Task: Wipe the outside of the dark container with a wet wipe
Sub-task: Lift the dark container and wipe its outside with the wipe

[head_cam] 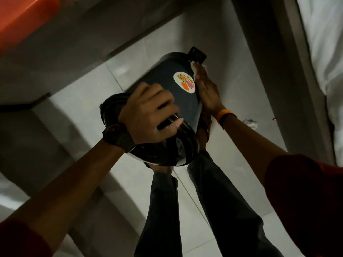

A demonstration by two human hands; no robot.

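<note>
A dark container (167,80) with a round colourful sticker (184,82) is held tilted in the air above the tiled floor, its open mouth toward me. My left hand (148,112) grips the rim of the container, fingers on the outside and thumb at the opening. My right hand (206,89) lies flat against the container's right side, pressing a white wet wipe (194,68) to it; only the wipe's edges show beyond the fingers. A black handle tab (197,54) sticks out at the far end.
White floor tiles (232,62) lie below. An orange object (24,17) is at the top left. Pale fabric (326,43) hangs along the right edge beside a grey frame. My legs in dark trousers (213,201) stand under the container. A crumpled scrap (250,123) lies on the floor.
</note>
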